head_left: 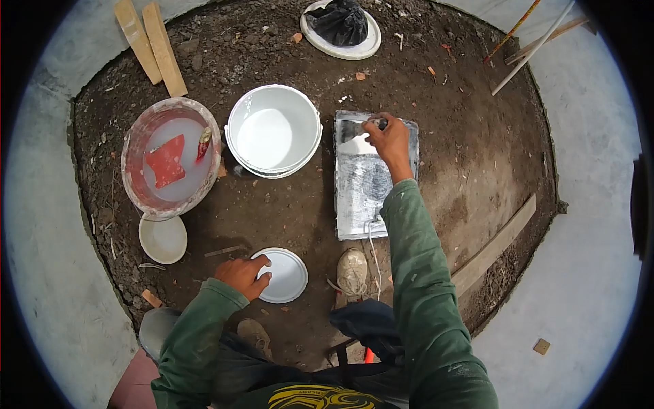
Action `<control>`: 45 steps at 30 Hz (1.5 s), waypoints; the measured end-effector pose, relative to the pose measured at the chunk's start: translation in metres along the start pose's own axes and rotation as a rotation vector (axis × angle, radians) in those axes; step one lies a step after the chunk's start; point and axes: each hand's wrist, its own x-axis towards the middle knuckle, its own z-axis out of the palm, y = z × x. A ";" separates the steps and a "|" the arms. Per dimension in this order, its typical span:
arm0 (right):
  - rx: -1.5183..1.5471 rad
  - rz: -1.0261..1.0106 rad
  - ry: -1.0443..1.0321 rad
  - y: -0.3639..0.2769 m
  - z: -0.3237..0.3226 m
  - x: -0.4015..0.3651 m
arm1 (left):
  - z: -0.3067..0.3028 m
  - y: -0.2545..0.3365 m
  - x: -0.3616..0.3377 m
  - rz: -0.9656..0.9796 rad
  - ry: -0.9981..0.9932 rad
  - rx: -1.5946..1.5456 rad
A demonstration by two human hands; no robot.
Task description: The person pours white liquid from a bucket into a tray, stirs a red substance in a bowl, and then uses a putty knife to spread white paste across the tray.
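My right hand [390, 144] reaches over the far end of the paint tray [343, 204]. Its fingers are closed around a small dark object [381, 123], mostly hidden by them; I cannot tell what it is. White paint [357, 144] lies in the tray near these fingers, and grey-white streaks cover the slope. My left hand [244, 275] is at the left rim of a round white lid [285, 276] on the ground, thumb and forefinger apart over its edge. Between the hands, farther off, stands a white bucket [271, 133] with white paint inside.
At left, a reddish tub [133, 170] holds cloudy liquid, a red flat piece [165, 161] and a brush [204, 143]. A small pale bowl [163, 238] sits below it. A white thin wire [375, 262] runs from the tray beside my shoe [352, 271]. Planks [494, 244] lie near the walls.
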 end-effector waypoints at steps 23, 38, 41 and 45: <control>-0.195 -0.030 0.030 0.031 -0.041 0.008 | 0.004 -0.002 0.001 -0.015 -0.019 0.023; -0.405 -0.066 0.191 0.051 -0.082 0.009 | -0.001 0.003 0.002 -0.029 -0.015 0.017; -0.367 0.077 0.264 0.048 -0.100 0.002 | 0.001 0.001 0.002 -0.005 0.007 0.023; -0.451 0.044 0.417 0.086 -0.108 0.003 | -0.001 0.003 0.003 -0.019 -0.005 0.017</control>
